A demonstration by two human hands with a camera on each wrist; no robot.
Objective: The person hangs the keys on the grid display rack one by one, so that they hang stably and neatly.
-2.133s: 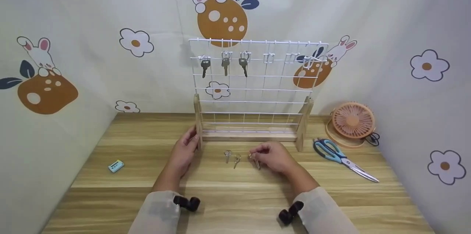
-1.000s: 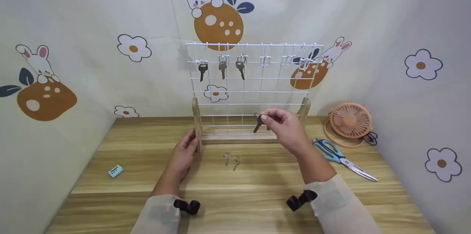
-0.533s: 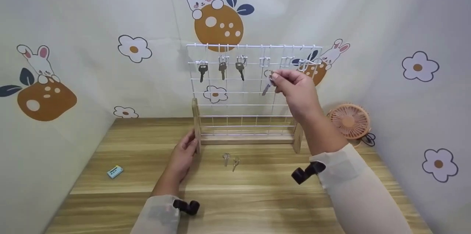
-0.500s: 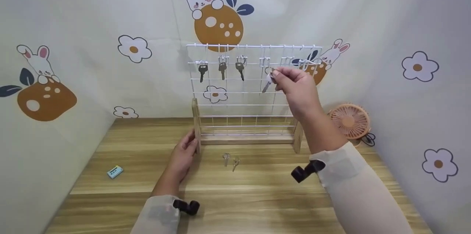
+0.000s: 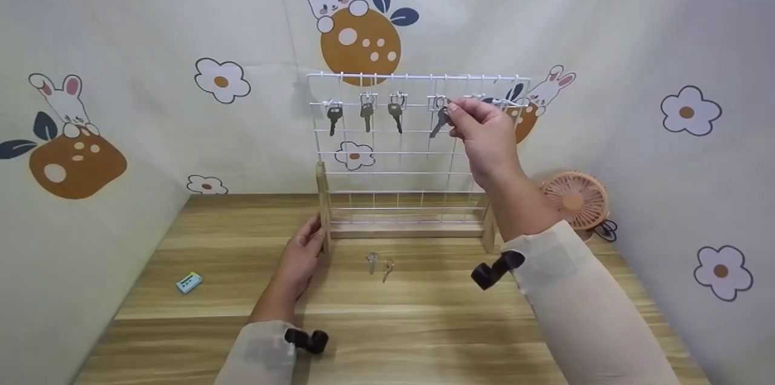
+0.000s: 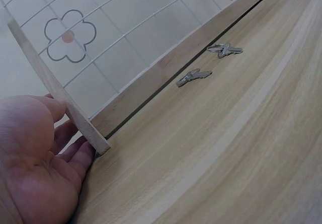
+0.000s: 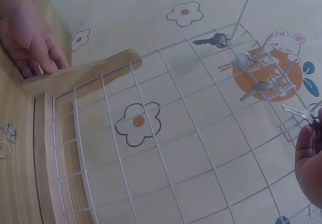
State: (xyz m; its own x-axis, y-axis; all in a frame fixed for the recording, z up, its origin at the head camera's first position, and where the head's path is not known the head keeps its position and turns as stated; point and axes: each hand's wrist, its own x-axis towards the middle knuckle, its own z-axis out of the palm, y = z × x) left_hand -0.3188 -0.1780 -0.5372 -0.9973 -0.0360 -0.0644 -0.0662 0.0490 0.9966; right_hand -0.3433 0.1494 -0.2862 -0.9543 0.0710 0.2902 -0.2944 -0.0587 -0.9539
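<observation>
My right hand [image 5: 487, 137] pinches a key [image 5: 441, 123] by its head, thumb against fingers. The key's ring [image 5: 441, 102] is up at a white hook on the wire rack [image 5: 418, 155]; whether it is over the hook cannot be told. Three keys on rings, among them the leftmost key [image 5: 333, 117], hang from hooks to the left. At the rack's lower left, my left hand [image 6: 43, 158] grips the wooden leg [image 6: 65, 95], its thumb and fingertips against it. Two more keys, one nearer the left hand [image 6: 193, 77] and one farther [image 6: 229, 50], lie on the table.
An orange fan [image 5: 574, 198] stands at the back right, partly behind the right forearm. A small light-blue object [image 5: 189, 282] lies on the table [image 5: 212, 342] at left. Hooks right of the held key are partly hidden by the right hand.
My right hand has picked a key up from the table and raised it to the hook right of the hanging keys. The left hand has stayed at the rack's leg.
</observation>
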